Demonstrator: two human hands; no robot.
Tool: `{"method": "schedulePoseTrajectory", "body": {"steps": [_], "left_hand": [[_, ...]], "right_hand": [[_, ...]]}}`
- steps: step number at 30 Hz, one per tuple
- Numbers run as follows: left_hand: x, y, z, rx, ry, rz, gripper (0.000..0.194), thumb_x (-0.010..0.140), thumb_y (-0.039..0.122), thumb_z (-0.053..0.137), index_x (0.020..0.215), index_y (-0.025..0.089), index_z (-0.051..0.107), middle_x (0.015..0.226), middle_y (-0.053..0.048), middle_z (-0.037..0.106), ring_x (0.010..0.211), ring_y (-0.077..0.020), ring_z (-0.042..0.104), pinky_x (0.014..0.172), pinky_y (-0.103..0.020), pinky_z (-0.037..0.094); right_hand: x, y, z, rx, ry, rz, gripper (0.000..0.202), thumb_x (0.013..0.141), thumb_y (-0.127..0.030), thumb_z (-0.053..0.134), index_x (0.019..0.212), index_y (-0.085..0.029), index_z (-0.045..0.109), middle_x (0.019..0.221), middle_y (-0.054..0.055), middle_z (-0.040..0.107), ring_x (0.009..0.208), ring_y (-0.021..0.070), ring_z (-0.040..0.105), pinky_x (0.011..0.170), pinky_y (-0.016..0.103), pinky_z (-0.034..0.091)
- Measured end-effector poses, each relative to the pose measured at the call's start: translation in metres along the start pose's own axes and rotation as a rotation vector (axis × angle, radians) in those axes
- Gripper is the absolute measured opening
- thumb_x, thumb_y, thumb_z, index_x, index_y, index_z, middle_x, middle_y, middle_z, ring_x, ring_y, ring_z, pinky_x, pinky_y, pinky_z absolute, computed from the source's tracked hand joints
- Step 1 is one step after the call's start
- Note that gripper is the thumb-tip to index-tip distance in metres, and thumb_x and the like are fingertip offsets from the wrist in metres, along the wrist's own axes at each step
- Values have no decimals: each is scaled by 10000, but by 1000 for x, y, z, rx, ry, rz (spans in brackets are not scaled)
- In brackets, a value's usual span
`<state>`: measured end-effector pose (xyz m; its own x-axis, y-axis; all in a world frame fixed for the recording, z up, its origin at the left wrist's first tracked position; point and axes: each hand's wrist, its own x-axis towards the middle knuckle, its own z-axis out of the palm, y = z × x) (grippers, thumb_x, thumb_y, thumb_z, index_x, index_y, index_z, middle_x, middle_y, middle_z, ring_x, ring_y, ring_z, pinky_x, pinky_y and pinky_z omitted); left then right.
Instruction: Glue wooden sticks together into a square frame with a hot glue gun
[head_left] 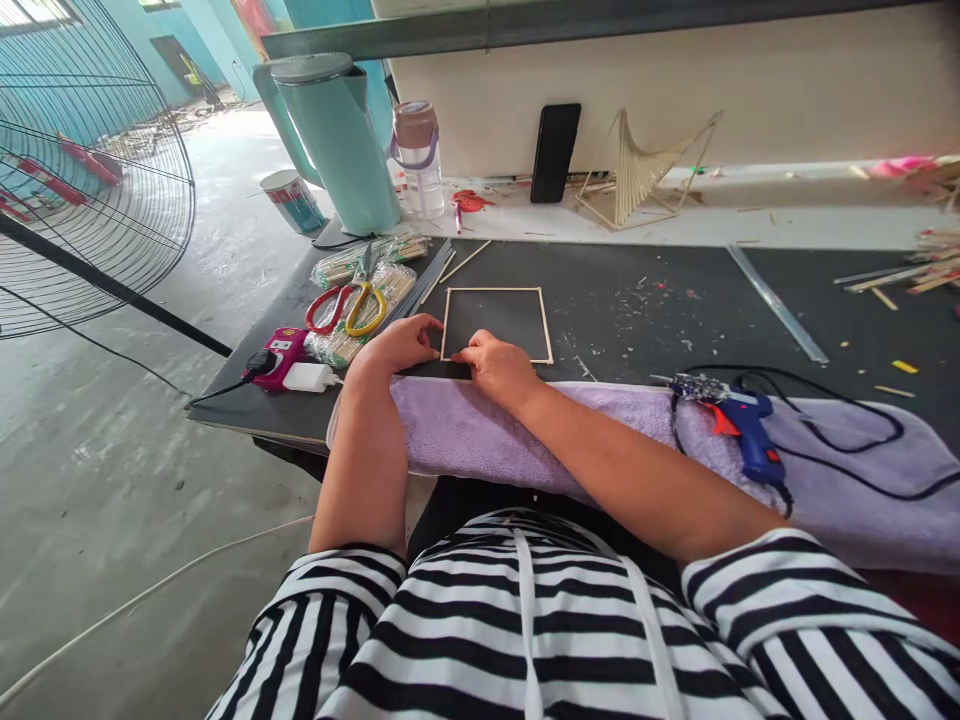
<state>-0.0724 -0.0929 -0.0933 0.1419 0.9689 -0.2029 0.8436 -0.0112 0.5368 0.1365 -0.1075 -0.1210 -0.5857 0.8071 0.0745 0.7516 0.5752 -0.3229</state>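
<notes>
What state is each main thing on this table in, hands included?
Stick frame: four-sided, lying flat.
Left hand: fingers curled at the frame's near left corner.
Right hand: fingertips at the frame's near side.
Glue gun: lying on the towel; heat can't be told.
Scissors: lying on bagged sticks.
Power block: black plug inserted.
Kettle: upright, lid on.
Bottle: upright, capped.
Phone: propped upright, dark.

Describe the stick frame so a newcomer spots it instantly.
On the dark table, look just beyond the purple towel. The frame lies there, left hand and right hand at its near left corner. Unlike the loose sticks, it is a flat four-sided outline.
</notes>
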Motion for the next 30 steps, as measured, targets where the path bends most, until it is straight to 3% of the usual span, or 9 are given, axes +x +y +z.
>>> {"method": "schedulePoseTrajectory", "body": {"steps": [8, 30], "left_hand": [[0, 0, 0, -20, -5, -1, 349, 682, 210, 664, 1030, 193, 655, 645, 61, 563, 574, -118, 503, 546, -239, 371], [-2, 5, 0, -13, 1, 5, 276, 738, 235, 643, 1012, 194, 642, 643, 63, 526, 578, -115, 478, 559, -245, 356]], "right_hand": [[1, 2, 2, 3, 30, -26, 427, 936, -195, 421, 1152, -335, 763, 1169, 27, 656, 874, 175, 643, 663, 283, 404], [2, 3, 3, -1, -3, -10, 426, 959, -196, 421, 1212, -324, 739, 1232, 36, 649, 906, 176, 632, 700, 274, 411]]}}
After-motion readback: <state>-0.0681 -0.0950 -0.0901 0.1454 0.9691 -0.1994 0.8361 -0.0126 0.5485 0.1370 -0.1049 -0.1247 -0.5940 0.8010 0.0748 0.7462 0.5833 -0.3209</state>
